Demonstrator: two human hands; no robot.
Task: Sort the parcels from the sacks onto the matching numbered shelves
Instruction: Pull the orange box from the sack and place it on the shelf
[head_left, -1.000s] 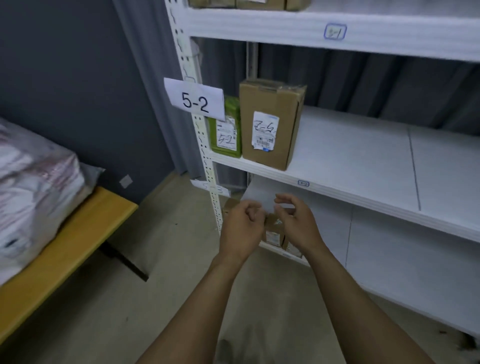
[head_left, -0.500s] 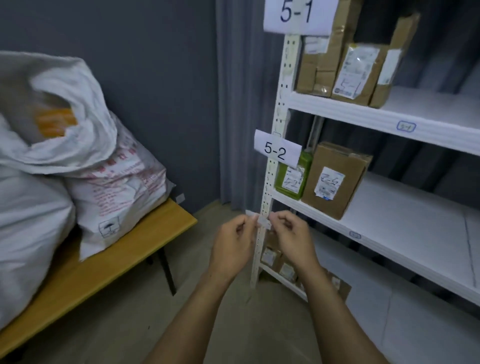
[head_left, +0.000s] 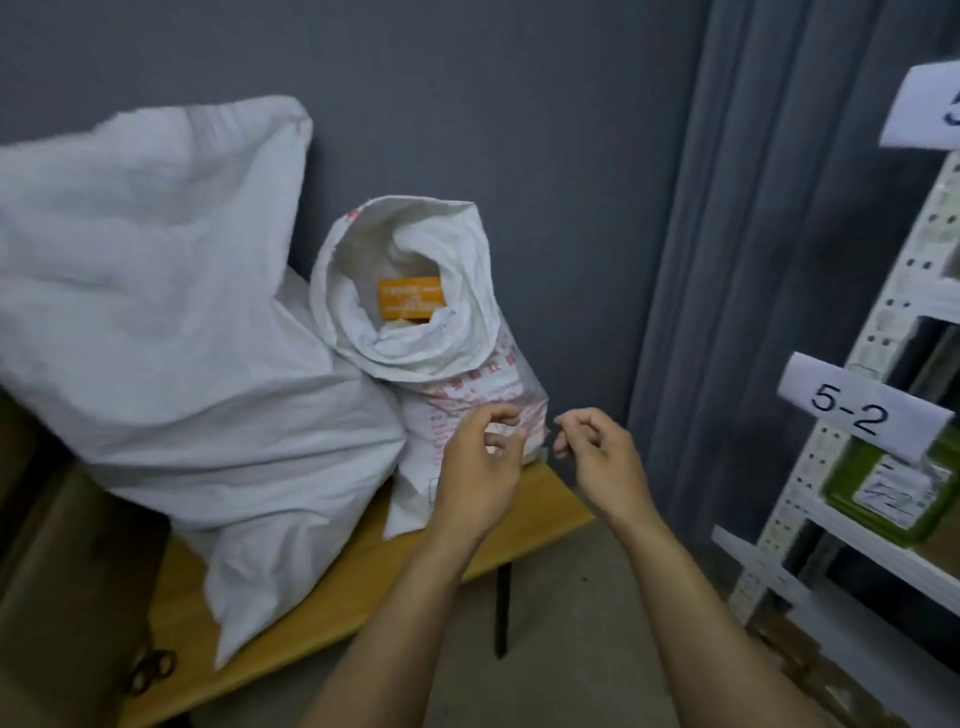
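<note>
a yellow wooden desk (head_left: 550, 501) stands against a dark grey wall (head_left: 519, 104), with one thin black leg (head_left: 501, 608) visible under its right end. to the right of the wall hangs a grey pleated curtain (head_left: 727, 208). the floor (head_left: 571, 597) is dull grey-beige. at the lower left a blurred brown panel (head_left: 67, 597) carries a small metal clasp (head_left: 150, 670).

The view has swung left, away from the white metal shelf rack (head_left: 883, 338), which now sits at the right edge. The open white woven sack with red print (head_left: 457, 364) and the big plain white sack (head_left: 171, 312) on the yellow wooden desk (head_left: 540, 509) now fill the middle. The left hand (head_left: 480, 467) and right hand (head_left: 602, 457), earlier joined pinching a small white scrap, are now apart, fingers loosely curled.
</note>
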